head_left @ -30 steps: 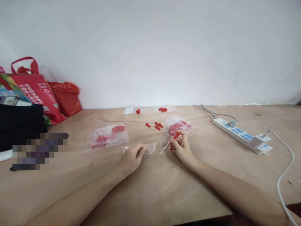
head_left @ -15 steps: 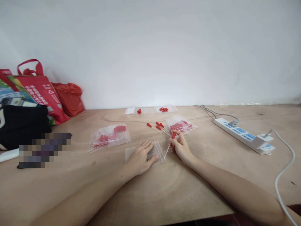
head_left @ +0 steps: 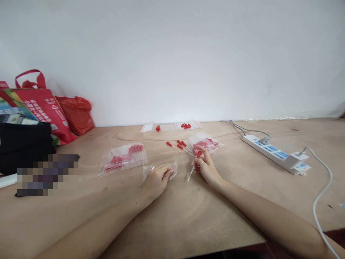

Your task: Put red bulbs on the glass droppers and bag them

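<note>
My left hand is closed on a small clear zip bag, its fingers curled over the bag's right end. My right hand pinches a dropper by its red bulb, with the glass tube slanting down and left towards the table. The dropper's tip is close to the bag but apart from it. Just beyond the hands lie several loose droppers with red bulbs. Filled bags of droppers sit behind my right hand, and more filled bags lie to the left of my left hand.
By the wall, clear bags hold glass tubes and loose red bulbs. A white power strip with cables runs along the right. Red bags, a black bag and a blurred-out dark object occupy the left side.
My left hand, spread flat on the bag before, has curled its fingers shut on it, and the bag's open end has lifted and bent. My right hand still holds the dropper in nearly the same place.
</note>
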